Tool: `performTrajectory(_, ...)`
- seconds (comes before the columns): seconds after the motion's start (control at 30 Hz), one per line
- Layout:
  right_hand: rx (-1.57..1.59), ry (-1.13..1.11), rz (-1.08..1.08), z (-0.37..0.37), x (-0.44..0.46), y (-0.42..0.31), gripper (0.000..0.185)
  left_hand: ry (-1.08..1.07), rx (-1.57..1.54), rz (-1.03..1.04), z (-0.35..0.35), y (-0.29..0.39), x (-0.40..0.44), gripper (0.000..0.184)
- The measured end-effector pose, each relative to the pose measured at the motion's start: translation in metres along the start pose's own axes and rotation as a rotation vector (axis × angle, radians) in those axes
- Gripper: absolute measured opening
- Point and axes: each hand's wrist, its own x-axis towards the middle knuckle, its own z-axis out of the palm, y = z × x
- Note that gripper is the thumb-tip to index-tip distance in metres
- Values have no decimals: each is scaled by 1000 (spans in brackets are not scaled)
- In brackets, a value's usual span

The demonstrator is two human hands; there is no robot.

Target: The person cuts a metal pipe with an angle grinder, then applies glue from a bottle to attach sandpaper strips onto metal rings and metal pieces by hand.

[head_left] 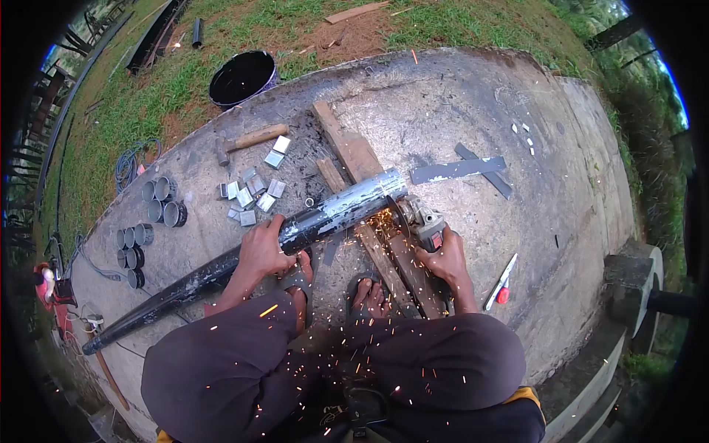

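Observation:
A long metal pipe (332,212), black with worn silvery patches, lies slantwise over wooden boards (353,151). My left hand (260,249) is clasped round its middle part. In my right hand (448,258) is an angle grinder (422,221), gripped by its body. The grinder's disc (399,213) meets the pipe near its right end. Orange sparks fly from that contact down over my feet and knees. Part of the disc is hidden by the pipe and the sparks.
Several short pipe rings (155,212) and cut square tube pieces (255,184) lie left, near a hammer (255,138). Flat metal strips (458,170) rest beyond the grinder. A knife-like blade (502,280) and red tape (503,296) lie right. A black bucket (244,77) stands at the slab's edge.

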Motion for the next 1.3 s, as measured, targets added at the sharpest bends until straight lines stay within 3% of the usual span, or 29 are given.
performTrajectory(1.3, -45, -7, 47, 3, 3, 2, 78, 203, 78, 42, 16, 5, -11, 85)
